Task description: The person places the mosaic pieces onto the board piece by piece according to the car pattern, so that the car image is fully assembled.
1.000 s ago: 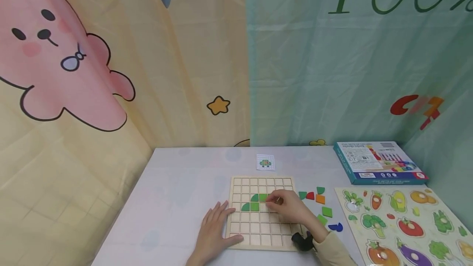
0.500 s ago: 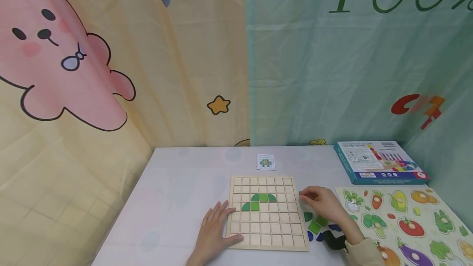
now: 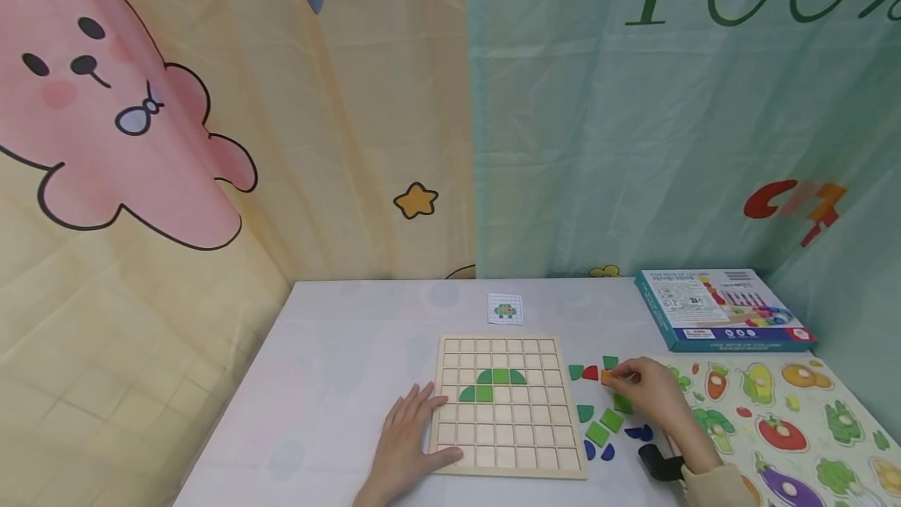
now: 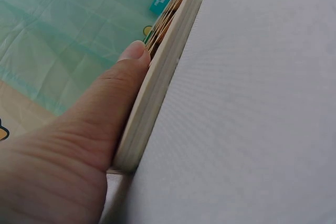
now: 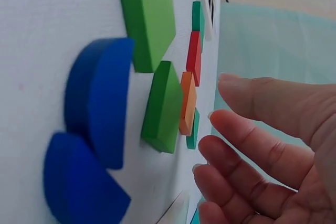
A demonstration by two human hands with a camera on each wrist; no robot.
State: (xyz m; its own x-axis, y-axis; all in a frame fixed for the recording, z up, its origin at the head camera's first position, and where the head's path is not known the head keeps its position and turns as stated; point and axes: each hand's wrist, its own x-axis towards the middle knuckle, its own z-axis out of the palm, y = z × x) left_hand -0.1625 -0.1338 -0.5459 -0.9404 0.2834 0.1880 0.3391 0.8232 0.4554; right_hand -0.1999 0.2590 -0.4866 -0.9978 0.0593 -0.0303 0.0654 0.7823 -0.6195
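A wooden grid board (image 3: 507, 436) lies on the table with green squares and quarter circles set in some of its upper cells. At its left edge rests my left hand (image 3: 403, 444), fingers spread, thumb over the near corner. In the left wrist view the thumb (image 4: 113, 85) lies along the board's side (image 4: 163, 69). My right hand (image 3: 651, 390) is right of the board, fingertips right at an orange square block (image 3: 606, 376). In the right wrist view the thumb and fingers stand apart with nothing between them, close above the orange block (image 5: 187, 103).
Loose blocks lie around the right hand: a red quarter circle (image 3: 590, 372), green squares (image 3: 597, 434) and blue pieces (image 3: 637, 433). A small pattern card (image 3: 505, 309) lies behind the board. A vegetable picture board (image 3: 739, 413) and a flat box (image 3: 725, 310) are at the right.
My right hand has left the board, where a green quarter circle now shows at the top row's right end, and moved right past the green and red pieces to the orange block. Left hand unmoved.
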